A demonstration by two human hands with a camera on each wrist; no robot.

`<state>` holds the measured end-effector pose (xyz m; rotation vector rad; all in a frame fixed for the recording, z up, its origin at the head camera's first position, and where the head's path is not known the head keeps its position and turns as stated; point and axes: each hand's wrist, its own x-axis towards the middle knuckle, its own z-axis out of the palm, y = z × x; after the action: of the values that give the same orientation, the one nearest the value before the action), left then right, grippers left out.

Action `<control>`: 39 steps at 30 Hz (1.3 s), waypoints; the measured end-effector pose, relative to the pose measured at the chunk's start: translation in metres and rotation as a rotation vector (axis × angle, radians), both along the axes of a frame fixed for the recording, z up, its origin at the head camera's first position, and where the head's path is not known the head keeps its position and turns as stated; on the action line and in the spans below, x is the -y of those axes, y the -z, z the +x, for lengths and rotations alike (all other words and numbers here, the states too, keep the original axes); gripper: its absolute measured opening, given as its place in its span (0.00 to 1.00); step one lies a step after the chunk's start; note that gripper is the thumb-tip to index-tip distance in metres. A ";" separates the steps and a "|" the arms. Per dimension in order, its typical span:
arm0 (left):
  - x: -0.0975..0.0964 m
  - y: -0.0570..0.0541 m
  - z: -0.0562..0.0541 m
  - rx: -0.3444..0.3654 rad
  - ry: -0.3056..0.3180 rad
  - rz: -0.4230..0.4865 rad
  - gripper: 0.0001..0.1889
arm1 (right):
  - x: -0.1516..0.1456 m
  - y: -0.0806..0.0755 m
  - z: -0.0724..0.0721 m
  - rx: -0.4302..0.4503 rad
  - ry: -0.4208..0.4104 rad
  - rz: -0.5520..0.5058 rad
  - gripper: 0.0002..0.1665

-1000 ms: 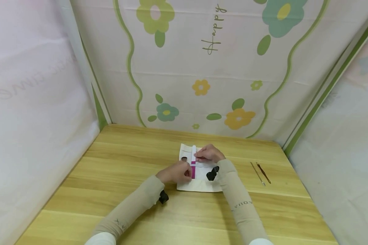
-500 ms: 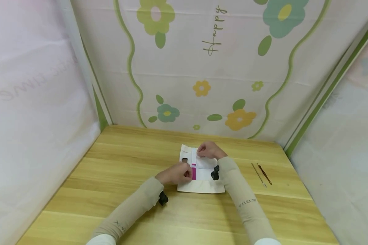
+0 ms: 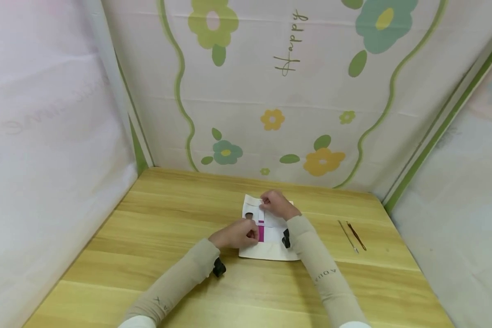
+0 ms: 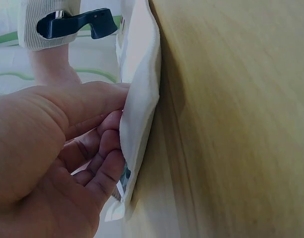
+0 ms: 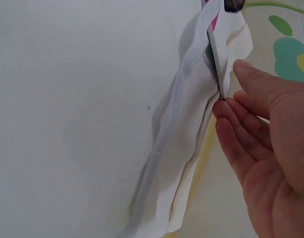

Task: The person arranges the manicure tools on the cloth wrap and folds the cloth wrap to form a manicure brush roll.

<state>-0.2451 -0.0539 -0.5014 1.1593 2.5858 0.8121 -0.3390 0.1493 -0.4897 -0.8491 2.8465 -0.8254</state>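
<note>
A cream cloth tool pouch (image 3: pixel 269 251) lies unfolded on the table, with a thin band across its middle. Under that band runs a flat nail file (image 3: pixel 261 233) with white and magenta sections. At the pouch's lower left my left hand (image 3: pixel 237 233) has its fingers curled and grips the cloth (image 4: pixel 140 94) at the pocket edge. My right hand (image 3: pixel 277 204) is at the file's far end. In the right wrist view, thumb and fingertips pinch close round the file's white tip (image 5: pixel 220 74). The file's lower end is hidden inside the pocket.
A brown brush head (image 3: pixel 249 215) shows at the pouch's left, also at the top of the right wrist view. On the wooden table (image 3: pixel 188 205), right of the pouch, lie a thin metal stick (image 3: pixel 348 237) and a brown slim tool (image 3: pixel 356 236). Printed cloth walls surround the table.
The nail file has slid a little down toward the pocket, showing less magenta above the band. My right hand moved off its side, then back left onto its end. My left hand stays put.
</note>
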 end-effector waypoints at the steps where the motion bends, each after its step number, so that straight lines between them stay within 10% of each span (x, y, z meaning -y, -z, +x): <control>1: 0.000 -0.001 0.000 0.002 0.002 0.002 0.08 | 0.001 -0.001 0.000 0.002 -0.010 0.007 0.06; 15: 0.005 -0.003 0.002 0.016 -0.005 0.014 0.08 | 0.007 -0.015 0.009 0.066 -0.096 0.092 0.10; 39: 0.003 0.004 0.000 0.038 0.001 0.037 0.08 | 0.007 -0.001 0.010 0.056 0.005 0.117 0.07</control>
<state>-0.2454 -0.0573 -0.5052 1.1437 2.5495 0.8770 -0.3285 0.1421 -0.4889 -0.7922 2.8166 -0.6645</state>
